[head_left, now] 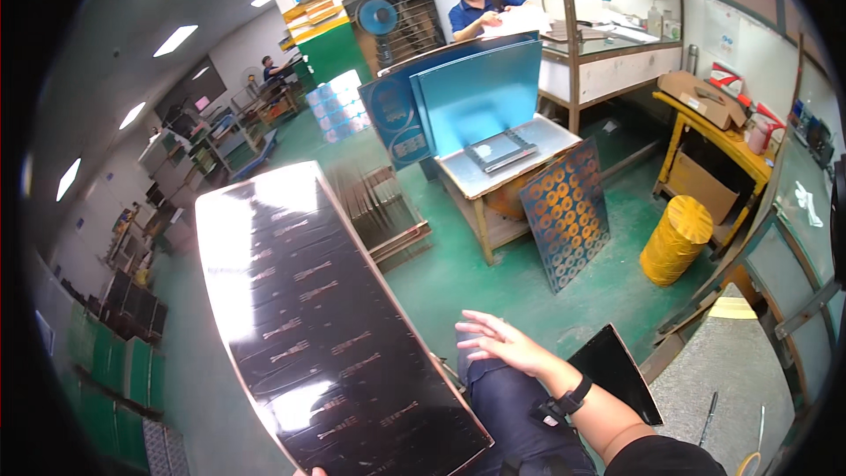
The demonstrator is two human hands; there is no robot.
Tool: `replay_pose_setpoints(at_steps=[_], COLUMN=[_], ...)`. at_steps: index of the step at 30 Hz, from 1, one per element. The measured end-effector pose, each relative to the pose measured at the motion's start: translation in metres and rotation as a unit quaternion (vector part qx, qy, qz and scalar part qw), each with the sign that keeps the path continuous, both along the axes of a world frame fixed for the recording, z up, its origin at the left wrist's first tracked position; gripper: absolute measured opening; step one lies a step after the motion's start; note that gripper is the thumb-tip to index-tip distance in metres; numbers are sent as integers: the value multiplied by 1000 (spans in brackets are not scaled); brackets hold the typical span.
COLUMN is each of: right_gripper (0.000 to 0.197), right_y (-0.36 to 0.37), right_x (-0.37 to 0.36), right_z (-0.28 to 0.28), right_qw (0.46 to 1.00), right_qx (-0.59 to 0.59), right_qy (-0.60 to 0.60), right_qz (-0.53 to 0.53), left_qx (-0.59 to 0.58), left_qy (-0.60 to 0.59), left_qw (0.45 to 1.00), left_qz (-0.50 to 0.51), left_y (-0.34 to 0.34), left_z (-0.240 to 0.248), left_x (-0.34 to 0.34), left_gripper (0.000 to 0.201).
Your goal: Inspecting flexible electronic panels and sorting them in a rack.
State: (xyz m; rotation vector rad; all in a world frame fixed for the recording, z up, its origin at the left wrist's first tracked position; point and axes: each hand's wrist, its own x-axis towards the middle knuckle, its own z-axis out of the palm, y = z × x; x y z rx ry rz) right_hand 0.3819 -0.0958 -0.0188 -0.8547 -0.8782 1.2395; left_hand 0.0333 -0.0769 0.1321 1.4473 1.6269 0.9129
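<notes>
A large dark glossy sheet [317, 317] with a pale rim and faint rows of printed marks slants up in front of me, bright glare on its left side. At its bottom edge a small part of my left hand [310, 472] shows, gripping the sheet; most of that hand is out of the picture. My right hand [504, 344] is held over my thigh with fingers spread, holding nothing and apart from the sheet. A watch strap circles the right wrist. Beside that forearm stands a smaller black panel [617, 375].
Ahead, a table [538, 137] bears blue panels [480, 88]; a ring-patterned sheet [568, 216] leans against it. To the right are a yellow drum [677, 240], a yellow stand [674, 145] and a grey worktop [731, 370] with a pen. A person [480, 9] handles white sheets behind.
</notes>
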Motion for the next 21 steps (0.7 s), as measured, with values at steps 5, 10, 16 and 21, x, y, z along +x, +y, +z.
replay_pose_setpoints(at_steps=[5,10,16,21], right_gripper=[63,67,49,53], right_y=[-12,-10,-6,7], right_x=[3,4,-2,-23], right_z=[29,17,21,36], right_qw=[990,962,918,942], right_qx=[14,56,58,57], right_qy=[137,266,392,331], right_qz=[31,38,22,1], left_qx=[-60,-56,-78,-72], left_qy=[-125,-175,-173,-250], left_qw=[988,968,940,933], left_qz=[-73,-170,-283,-248], left_y=[-5,11,17,32], left_z=[5,-12,-25,-44], left_x=[2,6,8,-5], left_gripper=[28,24,39,34])
